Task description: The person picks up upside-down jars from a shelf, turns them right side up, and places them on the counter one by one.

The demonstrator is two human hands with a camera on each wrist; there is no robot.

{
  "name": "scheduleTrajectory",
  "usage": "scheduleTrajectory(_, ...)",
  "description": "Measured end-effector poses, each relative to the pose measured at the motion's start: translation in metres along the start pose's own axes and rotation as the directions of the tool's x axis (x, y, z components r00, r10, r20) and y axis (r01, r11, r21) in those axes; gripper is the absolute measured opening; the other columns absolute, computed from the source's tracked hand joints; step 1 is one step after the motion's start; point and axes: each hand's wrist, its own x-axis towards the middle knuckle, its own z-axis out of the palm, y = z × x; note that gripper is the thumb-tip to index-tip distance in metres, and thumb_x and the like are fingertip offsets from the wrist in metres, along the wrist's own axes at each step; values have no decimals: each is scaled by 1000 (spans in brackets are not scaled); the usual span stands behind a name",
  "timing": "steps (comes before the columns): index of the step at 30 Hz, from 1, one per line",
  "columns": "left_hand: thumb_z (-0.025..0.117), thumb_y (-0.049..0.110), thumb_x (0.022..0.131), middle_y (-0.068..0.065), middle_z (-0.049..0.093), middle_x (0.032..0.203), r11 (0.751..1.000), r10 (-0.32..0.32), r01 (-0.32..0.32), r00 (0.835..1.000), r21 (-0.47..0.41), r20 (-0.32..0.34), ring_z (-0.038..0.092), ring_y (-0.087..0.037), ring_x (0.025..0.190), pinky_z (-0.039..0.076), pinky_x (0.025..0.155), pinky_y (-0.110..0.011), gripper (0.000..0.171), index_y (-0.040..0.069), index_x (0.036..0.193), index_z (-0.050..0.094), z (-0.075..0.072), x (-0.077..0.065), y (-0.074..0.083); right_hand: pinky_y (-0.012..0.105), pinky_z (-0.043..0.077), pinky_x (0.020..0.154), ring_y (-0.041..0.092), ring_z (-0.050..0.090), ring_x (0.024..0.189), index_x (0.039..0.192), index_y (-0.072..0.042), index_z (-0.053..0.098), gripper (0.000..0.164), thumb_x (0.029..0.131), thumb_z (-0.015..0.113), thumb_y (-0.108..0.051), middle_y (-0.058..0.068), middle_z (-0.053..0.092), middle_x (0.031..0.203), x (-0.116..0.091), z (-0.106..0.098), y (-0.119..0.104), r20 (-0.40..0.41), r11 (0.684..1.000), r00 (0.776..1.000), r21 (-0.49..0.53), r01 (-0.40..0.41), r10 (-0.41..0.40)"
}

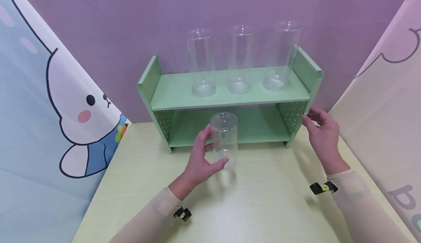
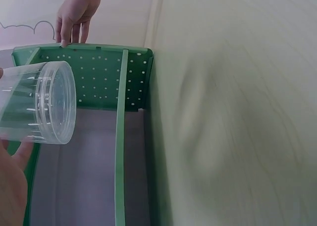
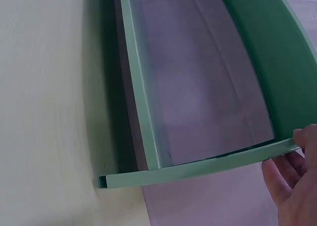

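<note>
A clear plastic cylindrical container (image 1: 228, 135) is in my left hand (image 1: 198, 164), held upright above the table in front of the green two-tier shelf (image 1: 230, 102). My thumb is near its base and the fingers are on its left side. The left wrist view shows the container's round ringed end (image 2: 58, 103) apart from the shelf. My right hand (image 1: 323, 137) grips the front edge of the shelf's right side panel (image 3: 208, 167), with digits on both faces. Three taller clear cylinders (image 1: 201, 64) (image 1: 241, 60) (image 1: 282, 56) stand in a row on the upper tier.
The shelf's lower tier (image 1: 260, 124) lies behind the held container, between perforated side panels (image 2: 94, 77). The pale wood table (image 1: 263, 206) spreads in front. A purple backdrop (image 1: 98, 23) rises behind, with printed cloths (image 1: 29, 126) (image 1: 388, 118) at both sides.
</note>
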Motion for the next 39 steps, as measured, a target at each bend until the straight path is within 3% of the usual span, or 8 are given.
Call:
scheduleTrajectory(4,91,-5,79,-20,48,153,1000,-7,7,1000,3,6,58,-44,137,61,106,-50,123,16,177,21,0,-1,0,12,54,83,0,69,104,132,5,73,31,103,75,-5,-1,76,116,-8,3,-8,-104,998,993,-36,54,-58)
scheduleTrajectory(8,91,-6,79,-20,47,153,1000,-13,13,1000,-1,13,57,-41,138,61,107,-49,123,16,177,20,0,-2,-2,17,53,84,5,68,101,121,17,69,24,102,71,2,10,73,110,-25,9,-38,-207,977,957,20,213,-204)
scheduleTrajectory(12,91,-6,79,-19,47,154,1000,-13,13,1000,-4,17,57,-38,139,60,107,-48,123,16,177,20,1,-3,-2,18,55,85,8,67,98,114,24,65,21,95,68,15,28,68,104,-35,17,-54,-121,909,908,70,411,-401)
scheduleTrajectory(15,92,-7,78,-20,47,154,1000,-13,13,1000,-10,18,57,-39,140,60,107,-47,123,17,177,21,2,-3,-3,18,56,87,13,68,99,117,23,65,28,89,70,23,34,64,105,-38,22,-51,9,870,875,112,480,-484)
scheduleTrajectory(18,93,-7,77,-21,47,154,1000,-11,12,1000,-24,27,57,-41,139,61,107,-47,124,17,176,22,5,-2,-2,20,57,90,14,69,104,127,18,65,42,87,73,27,29,65,114,-42,26,-52,143,875,867,171,454,-478)
scheduleTrajectory(25,95,-4,77,-20,46,157,999,-35,36,997,-19,67,57,-42,139,61,106,-46,123,16,176,24,10,-2,2,28,57,100,15,67,120,145,9,58,58,91,72,25,6,64,136,-54,35,-70,385,912,839,302,278,-384)
scheduleTrajectory(33,93,-1,81,-20,46,158,998,-70,70,992,7,108,55,-46,140,60,107,-48,120,18,176,23,12,-5,2,32,57,105,29,62,132,154,2,54,66,93,75,19,8,61,148,-62,48,-87,518,928,781,311,207,-348)
scheduleTrajectory(39,93,-1,81,-20,46,158,998,-63,64,991,3,119,55,-51,140,60,108,-48,120,18,176,23,14,-6,3,37,57,107,33,60,133,160,-9,51,77,93,83,8,8,62,148,-67,58,-104,584,957,766,252,144,-269)
